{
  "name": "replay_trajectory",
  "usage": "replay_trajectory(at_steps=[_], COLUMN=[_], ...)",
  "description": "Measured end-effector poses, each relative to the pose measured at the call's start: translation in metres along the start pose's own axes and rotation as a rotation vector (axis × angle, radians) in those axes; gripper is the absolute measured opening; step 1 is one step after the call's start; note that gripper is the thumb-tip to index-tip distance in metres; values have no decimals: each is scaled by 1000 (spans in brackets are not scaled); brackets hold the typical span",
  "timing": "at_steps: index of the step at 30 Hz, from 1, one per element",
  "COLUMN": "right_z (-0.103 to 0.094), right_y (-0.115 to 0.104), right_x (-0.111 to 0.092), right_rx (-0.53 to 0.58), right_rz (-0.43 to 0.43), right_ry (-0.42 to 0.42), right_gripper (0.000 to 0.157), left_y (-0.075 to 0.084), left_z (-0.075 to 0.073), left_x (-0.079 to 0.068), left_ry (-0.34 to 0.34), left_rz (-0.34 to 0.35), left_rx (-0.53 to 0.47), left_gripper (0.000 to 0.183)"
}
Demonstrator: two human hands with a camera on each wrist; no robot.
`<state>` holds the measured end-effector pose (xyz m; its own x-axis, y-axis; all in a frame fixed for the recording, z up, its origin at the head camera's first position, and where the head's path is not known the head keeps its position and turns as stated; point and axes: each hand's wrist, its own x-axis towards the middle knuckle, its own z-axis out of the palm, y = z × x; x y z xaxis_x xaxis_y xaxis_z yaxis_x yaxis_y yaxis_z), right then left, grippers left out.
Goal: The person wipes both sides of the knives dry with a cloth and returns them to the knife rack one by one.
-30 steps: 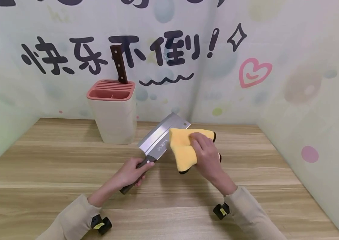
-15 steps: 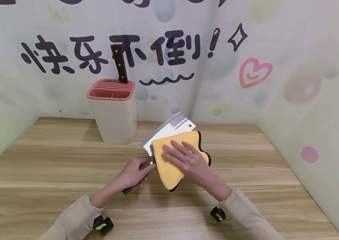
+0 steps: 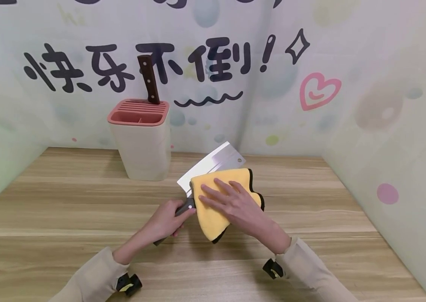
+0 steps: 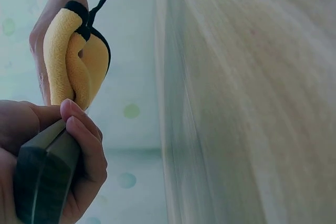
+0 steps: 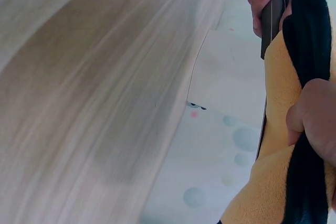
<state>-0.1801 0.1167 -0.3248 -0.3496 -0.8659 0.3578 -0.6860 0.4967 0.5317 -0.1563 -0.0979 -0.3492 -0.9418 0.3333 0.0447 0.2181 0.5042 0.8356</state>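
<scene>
My left hand [image 3: 165, 220] grips the dark handle [image 4: 47, 166] of a cleaver, its fingers wrapped round it. The cleaver's silver blade [image 3: 213, 161] slants up and to the right, with a small hole near its far corner. A yellow cloth [image 3: 211, 222] with black trim covers the lower part of the blade. My right hand [image 3: 239, 209] lies over the cloth, fingers spread across its front. In the right wrist view, the right thumb [image 5: 315, 116] bends over the cloth's black edge and holds it. The cloth hides part of the blade.
A white knife block [image 3: 143, 151] with a pink slotted top stands behind, to the left. A brown-handled knife [image 3: 149, 79] is upright in it. Below the hands is a wooden tabletop [image 3: 66, 209], with a printed wall sheet [image 3: 273, 109] behind it.
My right hand has carried the cloth left and down along the blade toward the handle, its fingers spreading flat. Over the last half second it has barely shifted. The left hand keeps its grip.
</scene>
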Motion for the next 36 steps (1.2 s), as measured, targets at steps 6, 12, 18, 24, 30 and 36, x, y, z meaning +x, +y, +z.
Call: replay_trajectory(at_steps=[6, 12, 18, 24, 30, 36], right_z=[-1, -1, 0, 3, 6, 10], right_y=[4, 10, 18, 24, 31, 38], right_x=[-2, -4, -8, -12, -17, -22], right_rx=[12, 57, 116, 141, 170, 201], right_rz=[37, 91, 165, 231, 291, 351], right_ry=[-27, -38, -61, -60, -31, -27], right_gripper=[59, 55, 57, 61, 68, 69], left_y=[1, -1, -3, -4, -5, -6], left_z=[0, 0, -1, -2, -3, -4], left_x=[-1, -3, -4, -7, -9, -10], left_ry=[16, 24, 18, 4, 2, 6], left_rz=[2, 16, 18, 36, 58, 65], left_rx=[34, 50, 54, 63, 65, 78], left_gripper=[27, 29, 29, 29, 31, 31])
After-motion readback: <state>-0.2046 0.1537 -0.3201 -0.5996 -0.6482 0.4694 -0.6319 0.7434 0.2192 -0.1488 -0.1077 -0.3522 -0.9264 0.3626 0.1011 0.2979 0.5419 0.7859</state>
